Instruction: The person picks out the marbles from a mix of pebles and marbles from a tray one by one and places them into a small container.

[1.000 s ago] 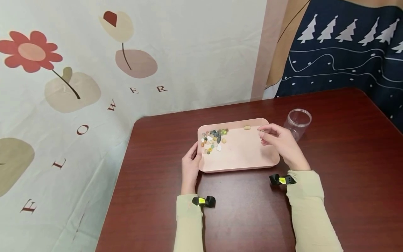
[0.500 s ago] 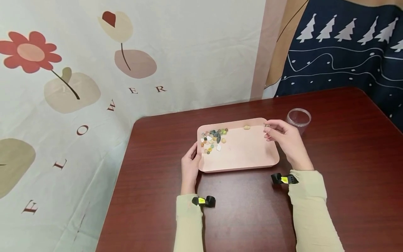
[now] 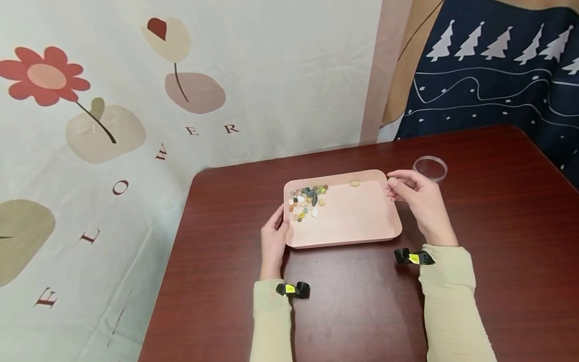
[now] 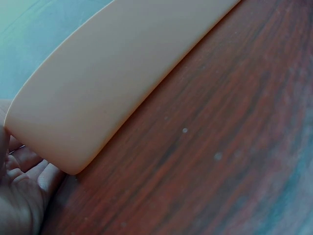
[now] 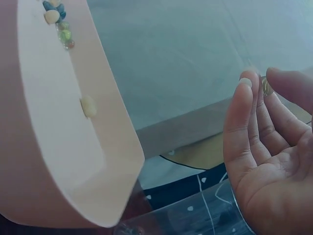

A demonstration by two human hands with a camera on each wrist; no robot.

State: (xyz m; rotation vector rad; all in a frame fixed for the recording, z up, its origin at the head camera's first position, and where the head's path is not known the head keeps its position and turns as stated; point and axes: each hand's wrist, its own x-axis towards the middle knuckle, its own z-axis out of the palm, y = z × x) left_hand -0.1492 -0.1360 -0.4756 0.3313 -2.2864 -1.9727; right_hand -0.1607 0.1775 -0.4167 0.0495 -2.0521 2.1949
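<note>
My left hand (image 3: 273, 241) grips the left side of a pink tray (image 3: 353, 216); in the left wrist view, fingers curl at the tray's corner. Between the thumb and fingertips of my right hand (image 3: 420, 203) is a small greenish-brown glass marble (image 5: 266, 86). That hand hovers at the tray's right edge, in front of a clear jar (image 3: 430, 170), and hides most of its body. Several pebbles and glass marbles (image 3: 304, 201) lie bunched at the tray's left end. One pale yellow pebble (image 3: 355, 183) lies apart by the far wall.
Everything stands on a dark reddish-brown wooden table (image 3: 344, 301). A pale cloth with flower prints (image 3: 289, 75) hangs along its far and left sides. A navy cloth with white trees (image 3: 493, 90) hangs at the back right. Each wrist wears a black strap.
My right hand has moved right with the marble, from over the tray to its right edge, covering more of the jar. The left hand and the tray have stayed in place.
</note>
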